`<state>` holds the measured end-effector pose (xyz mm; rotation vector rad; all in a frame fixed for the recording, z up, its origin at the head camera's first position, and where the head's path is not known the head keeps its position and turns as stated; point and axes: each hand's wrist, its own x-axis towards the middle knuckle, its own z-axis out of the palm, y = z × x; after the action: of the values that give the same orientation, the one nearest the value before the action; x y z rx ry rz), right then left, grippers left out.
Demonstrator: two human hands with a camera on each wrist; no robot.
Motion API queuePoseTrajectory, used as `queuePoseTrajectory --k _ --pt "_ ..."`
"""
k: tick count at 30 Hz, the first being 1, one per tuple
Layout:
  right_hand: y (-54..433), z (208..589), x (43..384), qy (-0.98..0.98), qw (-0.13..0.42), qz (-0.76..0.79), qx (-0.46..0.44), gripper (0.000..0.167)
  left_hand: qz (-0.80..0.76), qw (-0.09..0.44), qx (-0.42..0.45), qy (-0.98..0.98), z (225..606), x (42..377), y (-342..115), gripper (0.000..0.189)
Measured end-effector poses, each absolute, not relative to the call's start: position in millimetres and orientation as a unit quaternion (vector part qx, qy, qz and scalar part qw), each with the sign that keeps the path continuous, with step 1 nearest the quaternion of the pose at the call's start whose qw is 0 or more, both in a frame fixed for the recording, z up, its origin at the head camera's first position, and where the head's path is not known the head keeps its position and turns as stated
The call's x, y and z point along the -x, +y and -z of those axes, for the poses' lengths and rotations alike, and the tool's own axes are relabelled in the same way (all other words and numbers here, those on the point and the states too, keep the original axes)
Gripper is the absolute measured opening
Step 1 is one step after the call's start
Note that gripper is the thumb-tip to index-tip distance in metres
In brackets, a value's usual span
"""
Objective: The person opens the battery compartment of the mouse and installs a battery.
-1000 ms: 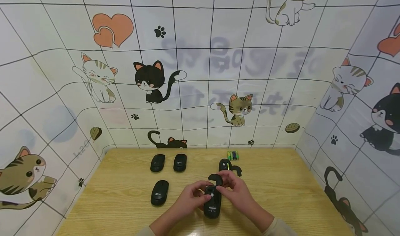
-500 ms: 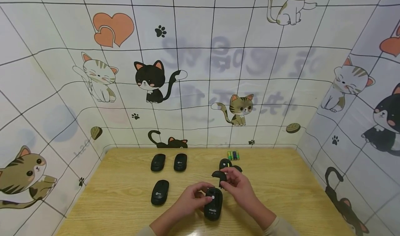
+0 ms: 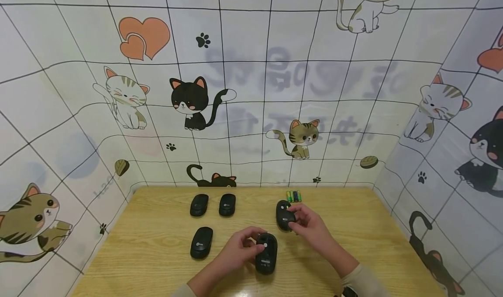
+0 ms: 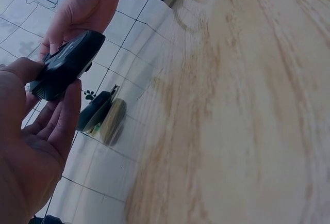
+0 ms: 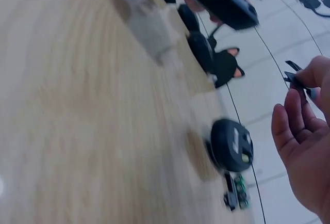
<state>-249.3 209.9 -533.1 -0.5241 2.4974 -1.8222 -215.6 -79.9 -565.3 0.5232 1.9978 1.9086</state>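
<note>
My left hand (image 3: 240,246) holds a black computer mouse (image 3: 266,258) underside up by its sides, its battery bay uncovered, near the front of the table. In the right wrist view, my right hand (image 5: 308,146) pinches a thin, curved black mouse cover (image 5: 296,78) between thumb and fingertips; in the head view the fingers mostly hide it. That hand hovers at the right side of a second upturned mouse (image 3: 284,216), which lies on the table with a yellow-green battery (image 5: 245,158) in it. The left wrist view shows the held mouse (image 4: 67,65) raised off the table.
Three black mice, a near one (image 3: 201,243), a far-left one (image 3: 199,205) and another beside it (image 3: 227,205), lie right side up on the left. Several batteries (image 3: 294,196) lie in a row at the back right. A cat-print curtain (image 3: 251,83) surrounds the wooden table (image 3: 157,244).
The right hand has pulled the cover off the held mouse and carried it right and back, beside the second mouse. The left hand keeps its grip almost in place.
</note>
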Motion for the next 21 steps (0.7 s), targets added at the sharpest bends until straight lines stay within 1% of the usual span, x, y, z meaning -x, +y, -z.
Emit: queuePoseTrajectory --k 6,14,21 --pt "231 531 262 0.816 0.018 0.554 0.163 0.038 -0.669 0.158 -0.183 0.703 564 217 -81 0.034" --pt "258 529 278 0.831 0.052 0.529 0.164 0.035 -0.673 0.156 -0.175 0.701 564 219 -83 0.035" --pt "283 532 291 0.846 0.042 0.514 0.137 0.036 -0.675 0.153 -0.173 0.701 562 219 -83 0.036"
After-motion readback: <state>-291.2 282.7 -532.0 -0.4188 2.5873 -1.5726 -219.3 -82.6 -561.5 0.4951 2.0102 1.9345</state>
